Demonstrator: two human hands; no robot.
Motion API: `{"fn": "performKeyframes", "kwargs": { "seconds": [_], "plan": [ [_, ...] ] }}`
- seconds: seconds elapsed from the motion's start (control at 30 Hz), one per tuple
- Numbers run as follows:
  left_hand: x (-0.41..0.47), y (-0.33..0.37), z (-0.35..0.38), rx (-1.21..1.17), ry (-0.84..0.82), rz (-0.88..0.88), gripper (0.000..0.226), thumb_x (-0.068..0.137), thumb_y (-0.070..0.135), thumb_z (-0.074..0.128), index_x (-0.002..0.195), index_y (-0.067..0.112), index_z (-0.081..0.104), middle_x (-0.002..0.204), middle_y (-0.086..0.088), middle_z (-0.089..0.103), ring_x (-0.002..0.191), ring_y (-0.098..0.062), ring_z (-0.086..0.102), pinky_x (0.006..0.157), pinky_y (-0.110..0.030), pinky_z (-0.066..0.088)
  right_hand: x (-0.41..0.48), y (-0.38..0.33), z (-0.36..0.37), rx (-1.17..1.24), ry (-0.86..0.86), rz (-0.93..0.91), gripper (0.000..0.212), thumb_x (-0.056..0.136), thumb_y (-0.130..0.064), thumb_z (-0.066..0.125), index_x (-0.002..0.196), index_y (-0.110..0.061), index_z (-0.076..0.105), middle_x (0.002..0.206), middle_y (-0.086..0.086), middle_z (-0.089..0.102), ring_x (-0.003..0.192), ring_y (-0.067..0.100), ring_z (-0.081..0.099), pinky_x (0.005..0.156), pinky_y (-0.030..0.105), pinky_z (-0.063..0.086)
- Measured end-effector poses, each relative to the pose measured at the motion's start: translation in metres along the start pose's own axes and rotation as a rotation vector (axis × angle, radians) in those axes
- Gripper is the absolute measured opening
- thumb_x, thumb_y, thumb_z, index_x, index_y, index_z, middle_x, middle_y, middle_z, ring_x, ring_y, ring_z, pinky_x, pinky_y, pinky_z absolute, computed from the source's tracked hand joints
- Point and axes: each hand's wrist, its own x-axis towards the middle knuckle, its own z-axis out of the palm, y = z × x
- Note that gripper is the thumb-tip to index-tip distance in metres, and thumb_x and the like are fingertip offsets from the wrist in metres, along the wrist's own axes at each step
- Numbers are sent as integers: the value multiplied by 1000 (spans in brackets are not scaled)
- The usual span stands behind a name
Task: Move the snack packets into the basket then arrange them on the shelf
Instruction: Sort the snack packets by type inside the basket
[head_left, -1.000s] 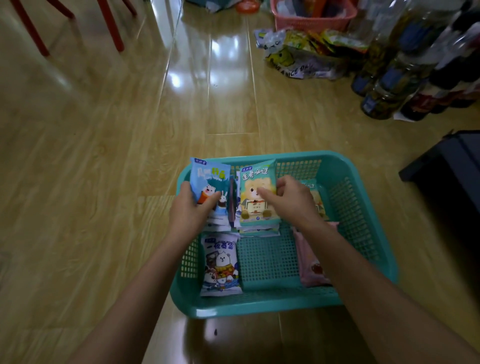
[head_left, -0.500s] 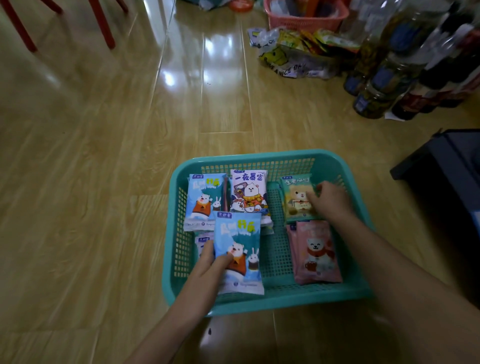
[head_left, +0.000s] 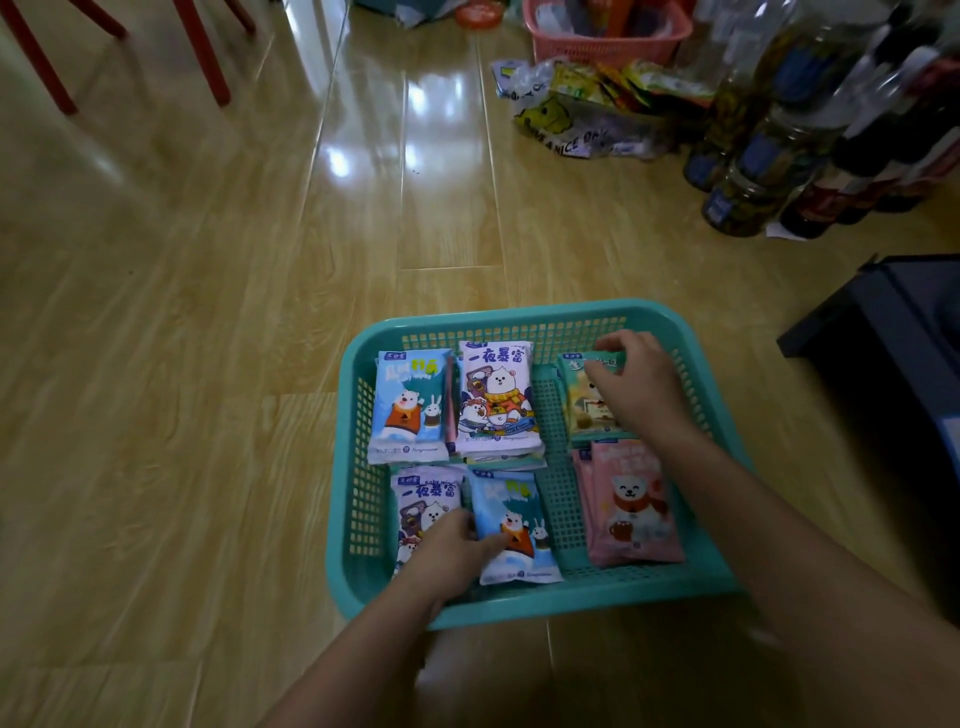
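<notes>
Floor: glossy wood-effect laminate floor (head_left: 218, 312), with reflected light along the boards. A teal plastic mesh basket (head_left: 670, 332) stands on it directly before the person.

Contents of the basket: six flat snack packets, all lying face up. Far row, left to right: a light blue bear-and-rabbit packet (head_left: 410, 405), a white packet with cartoon bears (head_left: 496, 397), touching it on the right, and a green bear packet (head_left: 582, 410) in the far right corner. Near row: a lilac cartoon-bear packet (head_left: 423, 499), a second blue bear-and-rabbit packet (head_left: 519, 525) just beside it, and a pink bear packet (head_left: 631, 506), apart from them on the right.

Left hand (head_left: 449, 551): thumb laid on the face of the second blue bear-and-rabbit packet, fingers curled at its left edge, holding it low in the basket.

Right hand (head_left: 639, 384): fingers curled over the top edge of the green bear packet, gripping it.

Surroundings: a pink plastic basket (head_left: 608, 41), a clear bag of yellow snacks (head_left: 576, 119) and a cluster of bottles (head_left: 769, 150) far right; red chair legs (head_left: 202, 57) far left.
</notes>
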Motion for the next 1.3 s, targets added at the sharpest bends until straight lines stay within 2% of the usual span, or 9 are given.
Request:
{"fn": "performKeyframes", "kwargs": {
  "seconds": [0.27,0.43,0.5,0.57,0.67,0.9,1.03,1.17,1.3],
  "plan": [
    [11,12,3,862,232,255,27,88,30,57,102,7,62,104,-10,67,91,-24,62,80,-34,52,-15,-29,17,39,-167,-59,28,89,-37,56,106,-15,60,103,-1,62,93,17,59,82,35,51],
    [-16,38,-38,642,716,627,15,88,27,56,86,13,54,83,-4,57,79,-22,51,67,-30,35,-22,-39,39,-66,-202,-39,58,80,-58,58,111,-10,49,112,5,51,101,22,51,81,33,42],
    [-9,44,-58,536,806,639,24,86,26,60,102,9,54,99,-7,54,94,-24,50,79,-30,37,-22,-41,48,-101,-221,-18,66,79,-59,59,118,-8,42,116,8,46,103,23,49,80,32,40],
    [9,48,-76,548,692,448,53,85,35,62,126,6,45,122,-11,48,113,-26,45,94,-32,36,-23,-41,54,-107,-217,-4,70,78,-58,61,120,-7,40,118,10,45,105,26,49,81,35,42],
    [28,53,-89,587,564,274,69,77,51,65,123,4,43,121,-14,48,108,-27,48,88,-34,42,-24,-39,58,-63,-225,30,68,78,-56,62,116,-3,44,107,11,49,98,26,50,72,34,39],
    [36,62,-88,550,568,228,76,68,41,78,119,0,40,119,-17,50,108,-30,51,76,-31,38,-25,-44,57,-59,-297,37,46,89,-49,52,104,-7,41,81,0,46,83,24,48,65,32,35],
    [36,67,-89,501,518,206,80,73,39,75,127,-4,36,101,-12,59,100,-31,57,59,-29,36,-31,-45,39,124,-317,23,33,93,-40,50,102,-9,43,88,1,49,79,19,48,66,32,37],
    [33,60,-102,24,341,204,43,80,24,72,110,2,51,101,-14,65,83,-28,64,71,-37,52,-55,-35,13,351,-459,36,36,91,-42,50,95,-7,45,79,3,44,72,18,45,65,32,38],
    [12,51,-117,-368,333,353,31,86,13,61,115,6,54,91,-5,69,60,-5,67,50,-15,50,-91,-28,20,489,-724,94,29,89,-44,52,105,-19,52,103,3,65,97,20,63,90,44,51]
  ]
}}
